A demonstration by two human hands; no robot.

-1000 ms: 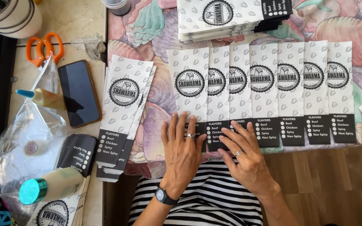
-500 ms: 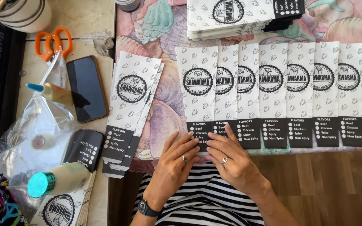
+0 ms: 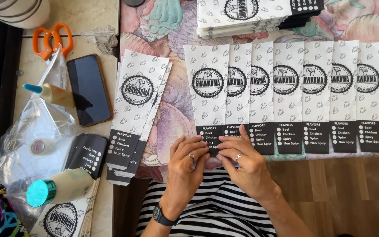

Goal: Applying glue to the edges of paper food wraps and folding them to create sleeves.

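At lower centre of the frame, the left hand (image 3: 185,164) and right hand (image 3: 244,160) pinch the black bottom end of the leftmost paper sleeve (image 3: 207,94) in the overlapping row (image 3: 312,92). Its long axis runs up the frame, away from the fingers (both equally near). Beneath lies a flowered tablecloth (image 3: 172,118); wood floor shows lower right.

I look down on a table under a cloth (image 3: 163,26) printed with large shells in pink, teal and purple. To the left of it lies a pale stone surface (image 3: 88,17), chipped at one edge. Below the table's edge I see a brown wood-plank floor (image 3: 347,193). Bright, even light falls over everything.
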